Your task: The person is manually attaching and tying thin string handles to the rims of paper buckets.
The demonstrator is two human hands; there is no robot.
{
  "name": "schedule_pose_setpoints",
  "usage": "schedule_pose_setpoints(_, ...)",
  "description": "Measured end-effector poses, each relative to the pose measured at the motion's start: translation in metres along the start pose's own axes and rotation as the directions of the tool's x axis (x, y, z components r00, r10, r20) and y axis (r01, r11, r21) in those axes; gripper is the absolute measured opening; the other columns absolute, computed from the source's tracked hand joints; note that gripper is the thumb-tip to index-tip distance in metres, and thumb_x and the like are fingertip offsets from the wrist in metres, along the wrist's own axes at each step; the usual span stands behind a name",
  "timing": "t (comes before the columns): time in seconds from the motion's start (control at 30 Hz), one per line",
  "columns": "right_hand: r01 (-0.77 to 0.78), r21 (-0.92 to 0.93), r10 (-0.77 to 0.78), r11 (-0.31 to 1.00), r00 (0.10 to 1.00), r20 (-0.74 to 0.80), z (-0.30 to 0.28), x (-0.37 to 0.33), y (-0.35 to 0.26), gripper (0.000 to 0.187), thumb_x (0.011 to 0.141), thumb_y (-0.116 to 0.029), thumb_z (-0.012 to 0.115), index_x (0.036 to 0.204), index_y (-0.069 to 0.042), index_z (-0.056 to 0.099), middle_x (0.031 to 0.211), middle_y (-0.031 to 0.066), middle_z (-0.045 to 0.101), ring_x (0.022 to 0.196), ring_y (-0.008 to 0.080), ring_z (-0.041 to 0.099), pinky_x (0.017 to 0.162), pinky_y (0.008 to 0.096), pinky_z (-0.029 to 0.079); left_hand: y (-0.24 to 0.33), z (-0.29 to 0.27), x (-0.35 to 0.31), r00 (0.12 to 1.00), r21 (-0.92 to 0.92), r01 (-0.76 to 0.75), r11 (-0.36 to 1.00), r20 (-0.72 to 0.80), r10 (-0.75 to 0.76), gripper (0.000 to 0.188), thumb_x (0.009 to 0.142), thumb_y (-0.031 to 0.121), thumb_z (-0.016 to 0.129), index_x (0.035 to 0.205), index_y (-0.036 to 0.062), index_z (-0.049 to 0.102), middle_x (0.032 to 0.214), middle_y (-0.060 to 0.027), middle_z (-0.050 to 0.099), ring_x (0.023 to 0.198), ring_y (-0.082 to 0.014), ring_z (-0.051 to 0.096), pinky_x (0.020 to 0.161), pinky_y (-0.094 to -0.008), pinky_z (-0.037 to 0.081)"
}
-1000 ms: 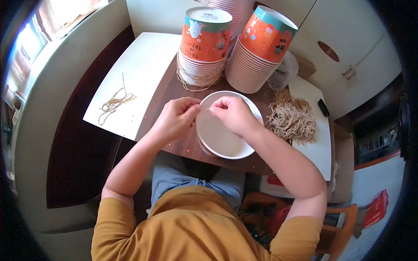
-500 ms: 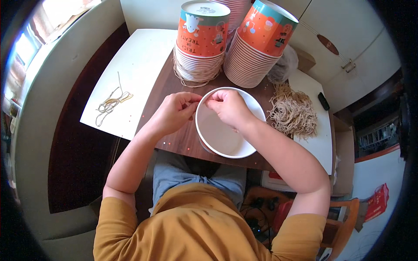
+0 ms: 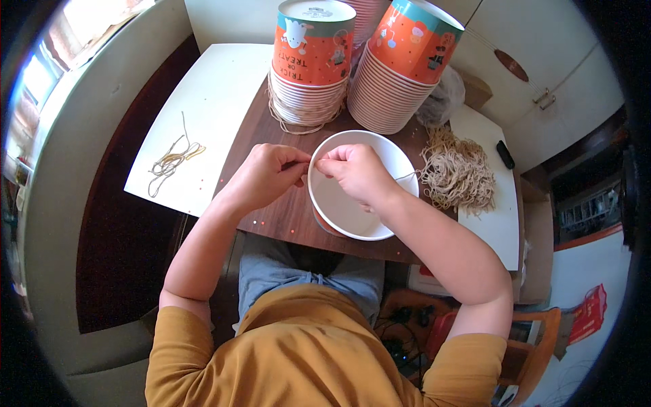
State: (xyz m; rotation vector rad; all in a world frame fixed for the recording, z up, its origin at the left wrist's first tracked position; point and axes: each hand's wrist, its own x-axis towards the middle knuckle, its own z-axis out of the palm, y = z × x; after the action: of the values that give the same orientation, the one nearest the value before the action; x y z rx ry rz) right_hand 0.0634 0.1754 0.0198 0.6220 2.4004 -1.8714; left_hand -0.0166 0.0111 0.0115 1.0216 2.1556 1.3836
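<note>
A round paper bucket (image 3: 342,209) with a white inside stands tilted toward me at the table's front. At its left rim, my left hand (image 3: 269,175) is closed in a pinch just outside the wall. My right hand (image 3: 358,173) reaches into the bucket, fingertips pinched against the inner side of the same rim spot. What lies between the fingertips is too small to make out. A thin cord (image 3: 408,175) crosses the right rim behind my right wrist. Right of the bucket lies a heap of beige cords (image 3: 460,173).
Two stacks of nested orange and teal buckets, the left stack (image 3: 313,57) draped with cords and the right stack (image 3: 400,74) leaning, stand at the back. A loose cord bundle (image 3: 175,159) lies on the white board at left. A black object (image 3: 504,154) rests far right.
The bucket has shifted slightly up and right and turned a little. The cord across its right rim now shows. Both hands stay pinched at the left rim.
</note>
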Motion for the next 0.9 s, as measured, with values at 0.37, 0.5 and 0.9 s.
schedule_pose_setpoints(0.37, 0.040, 0.109, -0.039, 0.993, 0.999, -0.009, 0.005, 0.002, 0.010, 0.015, 0.085, -0.014, 0.065, 0.081, 0.000, 0.068, 0.070, 0.0061, 0.065, 0.059, 0.0113, 0.058, 0.049, 0.0293, 0.045, 0.007, -0.001, -0.004, 1.000, 0.024, 0.019, 1.000, -0.001, -0.019, 0.018, 0.086, 0.006, 0.060, 0.098, -0.0064, 0.068, 0.074, -0.0122, 0.069, 0.069, -0.0143, 0.068, 0.064, -0.0273, 0.053)
schedule_pose_setpoints(0.5, -0.041, 0.039, 0.040, 0.998, 0.999, 0.021, 0.004, -0.004, -0.003, 0.015, 0.085, -0.015, 0.065, 0.081, -0.001, 0.067, 0.071, 0.0035, 0.064, 0.059, 0.0090, 0.055, 0.050, 0.0261, 0.043, 0.006, 0.001, -0.005, 0.999, 0.038, -0.017, 0.999, -0.032, 0.018, 0.017, 0.084, 0.005, 0.060, 0.095, -0.0058, 0.068, 0.072, -0.0139, 0.068, 0.066, -0.0179, 0.068, 0.063, -0.0294, 0.053)
schedule_pose_setpoints(0.9, -0.170, -0.017, 0.168, 0.985, 0.948, 0.271, -0.018, -0.007, -0.014, 0.024, 0.084, -0.016, 0.066, 0.102, -0.001, 0.062, 0.081, 0.0013, 0.062, 0.061, 0.0058, 0.048, 0.054, 0.0217, 0.040, 0.003, 0.008, -0.009, 0.979, 0.138, -0.142, 0.980, -0.125, 0.159, 0.013, 0.076, 0.008, 0.063, 0.080, -0.0037, 0.065, 0.071, -0.0124, 0.062, 0.064, -0.0179, 0.061, 0.061, -0.0313, 0.049)
